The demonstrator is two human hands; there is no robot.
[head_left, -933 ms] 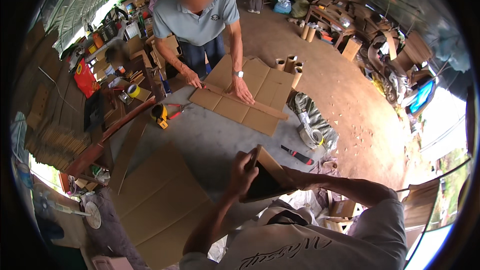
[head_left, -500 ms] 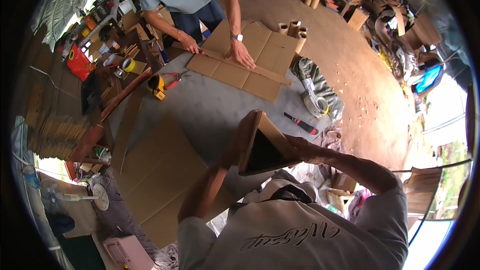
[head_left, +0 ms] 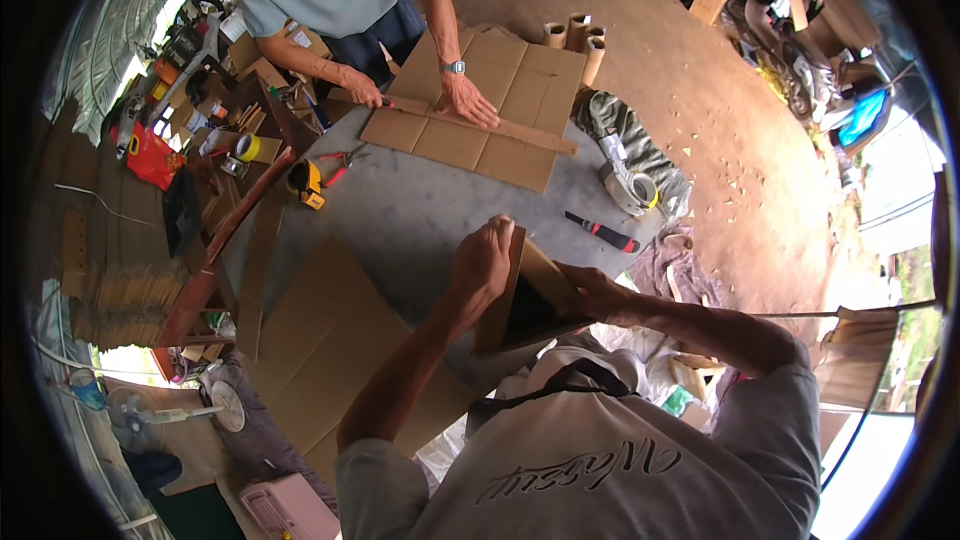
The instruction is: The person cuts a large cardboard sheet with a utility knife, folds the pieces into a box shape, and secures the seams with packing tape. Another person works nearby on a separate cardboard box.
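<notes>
A folded cardboard piece [head_left: 548, 275], roughly triangular with a dark hollow inside, is held up before my chest. My left hand [head_left: 482, 262] is closed on its left edge, near the top corner. My right hand [head_left: 595, 292] grips the right side, thumb and fingers partly hidden. Just beyond, on the grey tabletop [head_left: 420, 195], lies a red-and-black utility knife [head_left: 603, 231]. To the left rests a large flat cardboard sheet [head_left: 310, 340], partly covered by my left forearm.
Across the table a co-worker [head_left: 330, 0] presses a long strip [head_left: 525, 133] onto a cardboard sheet [head_left: 480, 80], a cutter in one hand. Nearby are a yellow tape measure [head_left: 308, 185], red-handled pliers [head_left: 340, 170], a tape roll [head_left: 632, 190] and cardboard tubes [head_left: 578, 32].
My left hand now shows higher on the cardboard piece's left edge, and the piece has turned slightly. The whole view has shifted a little. The co-worker's hands stay at the strip.
</notes>
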